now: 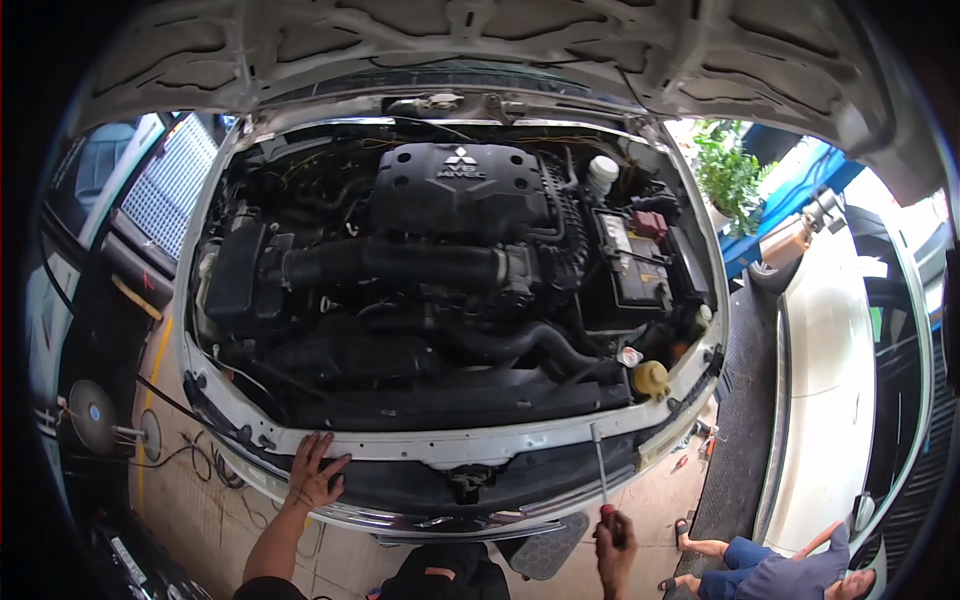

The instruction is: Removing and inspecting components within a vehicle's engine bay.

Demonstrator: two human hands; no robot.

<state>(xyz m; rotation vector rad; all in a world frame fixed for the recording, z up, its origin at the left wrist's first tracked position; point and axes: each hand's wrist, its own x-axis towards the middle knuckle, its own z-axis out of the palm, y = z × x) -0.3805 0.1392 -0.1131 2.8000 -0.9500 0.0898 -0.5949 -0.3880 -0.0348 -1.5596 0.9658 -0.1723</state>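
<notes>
My left hand [316, 474] rests with fingers spread on the front edge of the car's engine bay, touching the white crossmember [400, 445]. In my right hand [616, 545] is a screwdriver [601, 465] with a red handle and a long metal shaft. Its shaft points away from me, and the tip appears over the right part of the crossmember; whether it touches is unclear. Between my hands lies the dark grille top with the hood latch [468, 482]. Behind stands the engine with its black plastic cover [455, 190].
Overhead is the raised hood [480, 35]. The battery [632, 265] and a yellow-capped reservoir [650, 378] are on the bay's right side. A person [785, 570] is at lower right, near a white car [825, 370]. Cables [205, 460] lie on the floor at left.
</notes>
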